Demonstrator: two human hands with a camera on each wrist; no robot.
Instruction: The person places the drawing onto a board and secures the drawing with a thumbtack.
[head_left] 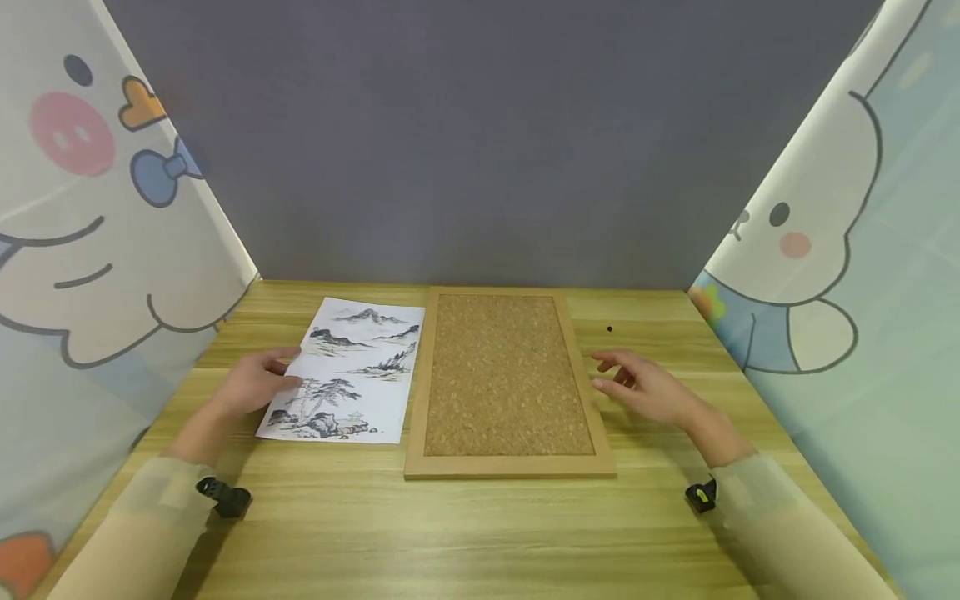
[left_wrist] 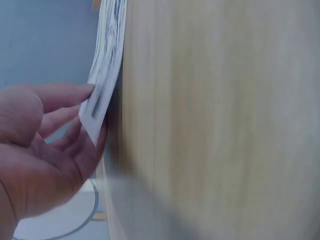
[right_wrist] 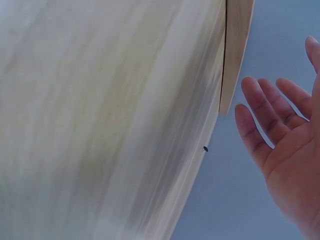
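Note:
A white sheet of paper (head_left: 382,343) printed with ink mountains, rocks and pine trees lies left of a cork board (head_left: 510,375) with a pale wooden frame. My left hand (head_left: 257,383) pinches the sheet's left edge. In the left wrist view, the thumb is on one face of the paper (left_wrist: 106,82) and fingers are behind it, its corner slightly raised. Beside the board's right edge hovers my right hand (head_left: 648,390), fingers loosely bent and holding nothing. The right wrist view shows its spread fingers (right_wrist: 260,102) near the wooden frame (right_wrist: 237,47).
The wood-grain table (head_left: 360,533) carries both things. A small black dot (head_left: 610,328) marks the table behind the right hand. A grey panel (head_left: 480,142) stands at the back, with cartoon-printed curtains (head_left: 892,450) on both sides.

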